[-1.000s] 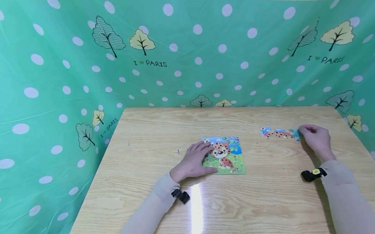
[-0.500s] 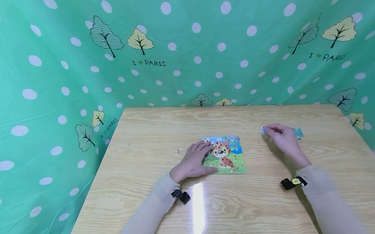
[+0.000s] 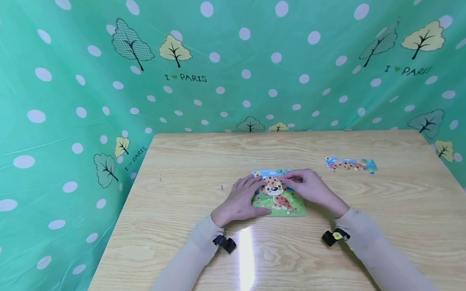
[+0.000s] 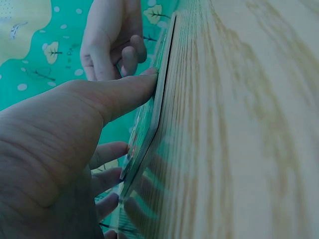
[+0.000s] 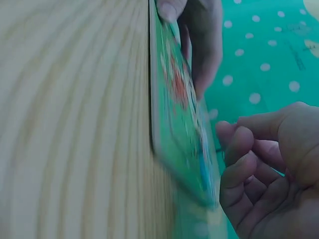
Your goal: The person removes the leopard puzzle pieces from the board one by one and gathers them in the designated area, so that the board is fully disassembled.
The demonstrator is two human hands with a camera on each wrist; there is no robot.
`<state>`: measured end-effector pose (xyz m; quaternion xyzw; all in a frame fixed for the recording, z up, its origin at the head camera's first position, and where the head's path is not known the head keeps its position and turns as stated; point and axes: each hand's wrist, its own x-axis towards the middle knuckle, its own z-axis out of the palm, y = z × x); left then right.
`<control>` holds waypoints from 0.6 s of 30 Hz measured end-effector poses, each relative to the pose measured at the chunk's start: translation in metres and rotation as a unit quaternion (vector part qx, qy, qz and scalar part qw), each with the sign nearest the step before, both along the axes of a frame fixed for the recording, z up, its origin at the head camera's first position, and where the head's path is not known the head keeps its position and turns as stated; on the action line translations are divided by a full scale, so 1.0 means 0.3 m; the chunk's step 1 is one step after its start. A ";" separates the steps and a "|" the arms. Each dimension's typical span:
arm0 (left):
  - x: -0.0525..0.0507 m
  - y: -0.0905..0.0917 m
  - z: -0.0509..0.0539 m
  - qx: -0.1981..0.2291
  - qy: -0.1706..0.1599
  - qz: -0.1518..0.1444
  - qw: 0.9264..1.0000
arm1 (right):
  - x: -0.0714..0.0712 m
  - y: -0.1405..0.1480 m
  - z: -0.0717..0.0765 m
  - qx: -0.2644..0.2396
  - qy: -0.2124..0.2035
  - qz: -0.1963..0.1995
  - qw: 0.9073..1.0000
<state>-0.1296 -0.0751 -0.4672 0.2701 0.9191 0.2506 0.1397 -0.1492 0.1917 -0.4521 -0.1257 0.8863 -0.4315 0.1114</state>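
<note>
A square picture puzzle (image 3: 281,202) with a spotted cartoon animal lies flat on the table. Along its left part rests my left hand (image 3: 241,200), fingers spread over the picture and thumb on the near edge. The left wrist view shows that thumb (image 4: 124,92) against the edge of the board (image 4: 154,112). Over the upper right of the puzzle is my right hand (image 3: 312,187), covering that corner. In the right wrist view my right hand (image 5: 269,164) has its thumb and index fingertips together beside the board (image 5: 179,114); whether a piece is between them cannot be seen.
Several loose puzzle pieces (image 3: 348,165) lie in a row on the wooden table (image 3: 179,174), right of the puzzle. A tiny dark bit (image 3: 221,188) lies left of it. Green dotted cloth (image 3: 233,66) hangs behind the table and on its sides.
My right hand has moved left from the right end of the loose pieces, across the row, and over to the puzzle's upper right. My left hand has stayed in place.
</note>
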 end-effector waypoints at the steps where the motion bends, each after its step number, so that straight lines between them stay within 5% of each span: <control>1: -0.001 0.000 -0.001 0.000 0.002 0.000 1.000 | 0.001 -0.013 0.001 -0.004 -0.005 0.006 1.000; 18: -0.002 -0.005 -0.003 0.006 0.002 -0.001 1.000 | -0.012 -0.119 -0.026 0.003 -0.006 0.054 0.999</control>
